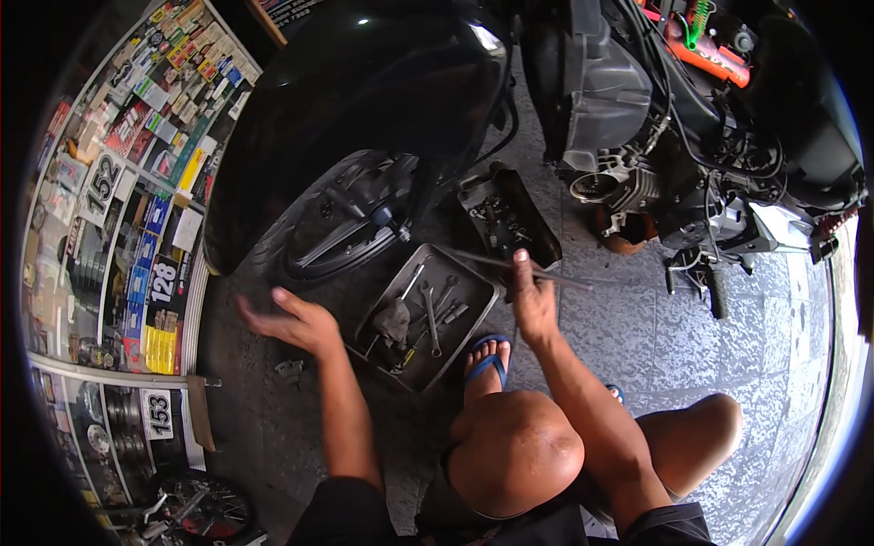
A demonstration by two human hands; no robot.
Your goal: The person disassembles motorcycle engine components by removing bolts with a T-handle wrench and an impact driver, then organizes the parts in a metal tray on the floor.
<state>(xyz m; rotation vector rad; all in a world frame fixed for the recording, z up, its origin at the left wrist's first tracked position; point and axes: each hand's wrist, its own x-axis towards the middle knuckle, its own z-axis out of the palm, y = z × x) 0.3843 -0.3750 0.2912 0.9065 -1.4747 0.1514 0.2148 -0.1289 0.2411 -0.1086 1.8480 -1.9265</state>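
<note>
My left hand (pixel 300 323) is raised beside the motorcycle's front wheel (pixel 350 232), fingers apart and smeared by motion, with nothing in it. My right hand (pixel 534 305) is closed around a long, thin, dark rod-like tool (pixel 572 280), thumb pointing up. The rod sticks out on both sides of the hand; blur hides its exact kind. Between my hands a metal tray (pixel 469 332) lies on the floor. In it are a combination wrench (pixel 431 318), another wrench (pixel 446 293), sockets (pixel 452 312), a screwdriver (pixel 408 357) and a grey crumpled rag-like lump (pixel 392 321).
Beyond the tray is a dark bin (pixel 537 214) of small metal parts. A partly stripped motorcycle with exposed engine (pixel 628 187) stands at the right. Glass shelving (pixel 132 223) with boxed goods lines the left. My sandalled foot (pixel 489 359) is near the tray.
</note>
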